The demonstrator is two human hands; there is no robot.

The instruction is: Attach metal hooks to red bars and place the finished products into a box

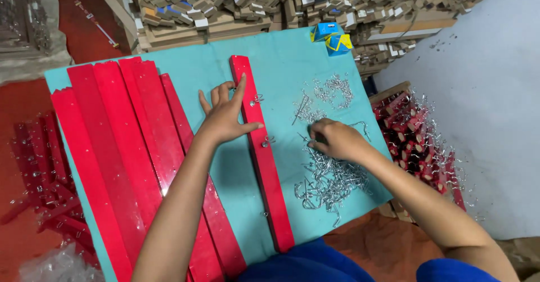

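A long red wooden strip [269, 180] lies lengthwise on a teal board [281, 51]. Metal hooks [268, 142] stick out of its right side. My left hand [225, 115] rests flat on the strip's upper part, fingers spread, holding it down. My right hand [336, 139] is curled over a pile of loose silver hooks [329, 180] to the right of the strip, fingertips among them; whether it holds one is hidden.
A stack of several plain red strips [121, 147] lies left of the strip. Finished red strips with hooks are piled at the right [416, 141] and on the floor at the left [39, 169]. Small blue and yellow boxes [332, 37] and stacked cardboard [253, 6] are at the back.
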